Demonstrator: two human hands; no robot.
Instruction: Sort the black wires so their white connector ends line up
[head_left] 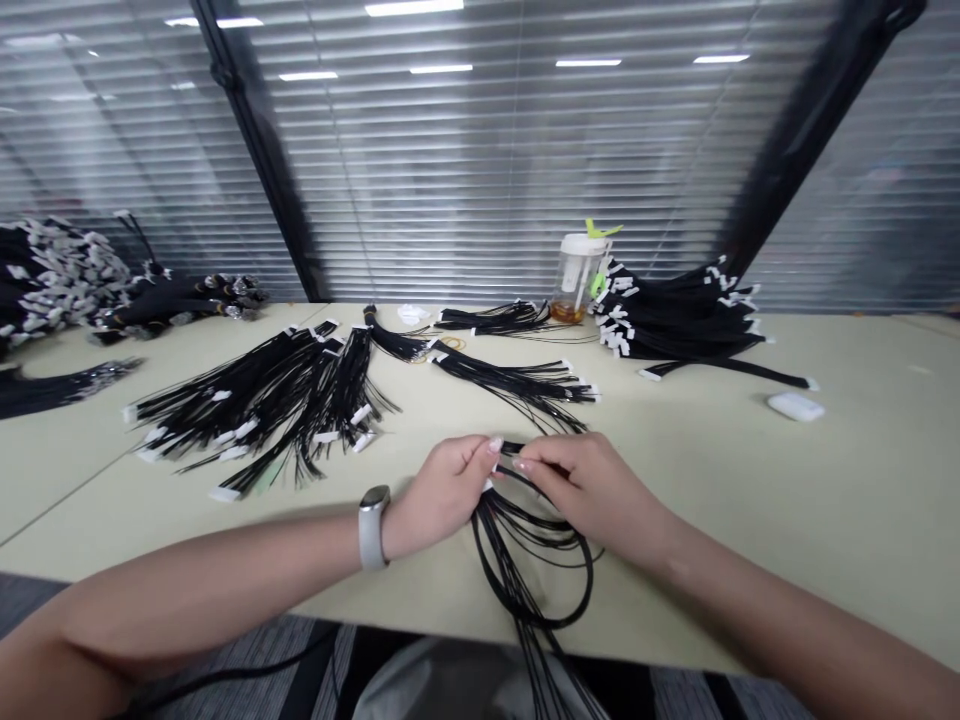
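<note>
Just above the table's front part, my left hand point(450, 490) is closed on a black cable harness point(517, 580) near a white connector point(488, 485). My right hand point(592, 485), thumb and fingers pinched, grips a black wire of the same harness, a short way right of the left fingertips. The harness loops down between the hands, and its loose thin wires hang over the table edge. What lies right under the fingertips is partly hidden. A watch with a grey strap point(371, 535) is on my left wrist.
Black wire bundles with white connectors point(300, 400) spread at left centre; another bundle point(517, 375) lies ahead. A cable pile point(675, 310) and a cup with amber liquid point(574, 280) stand at back right, near a white case point(796, 406). More cables point(67, 275) are heaped far left.
</note>
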